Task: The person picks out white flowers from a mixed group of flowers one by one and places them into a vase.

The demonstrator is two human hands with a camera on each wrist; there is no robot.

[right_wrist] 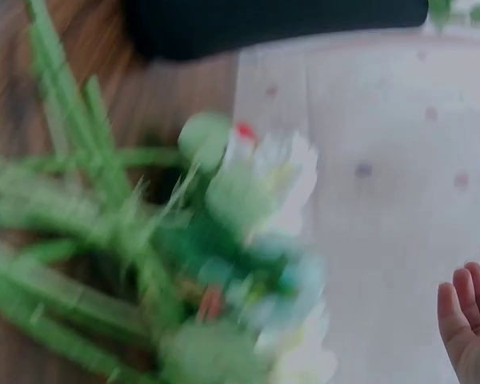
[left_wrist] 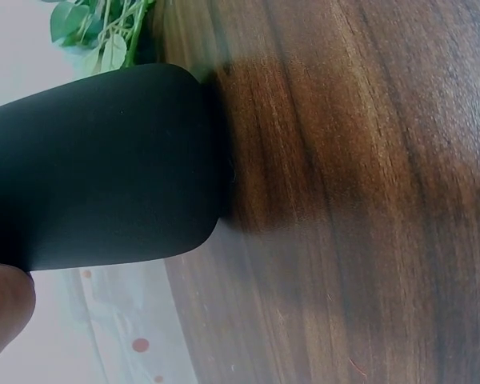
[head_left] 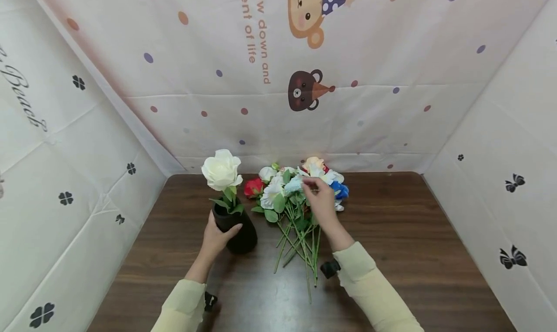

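My left hand (head_left: 216, 236) grips a black vase (head_left: 242, 231) on the left part of the table, thumb across its near side. One white rose (head_left: 222, 170) with green leaves stands up out of the vase's mouth. To the right lies a heap of artificial flowers: a red flower (head_left: 254, 187), a pale blue flower (head_left: 293, 184), a deep blue flower (head_left: 340, 190) and several white ones. Over this heap hovers my right hand (head_left: 321, 201), fingers loosely bent. In the right wrist view, nothing shows in those fingers (right_wrist: 464, 300). The vase (left_wrist: 104, 168) fills much of the left wrist view.
Long green stems (head_left: 306, 259) fan out crosswise from the heap toward the near side of the brown wooden table (head_left: 391, 235). Printed white cloth (head_left: 361, 124) hangs behind the table's back edge, and more cloth stands at both sides.
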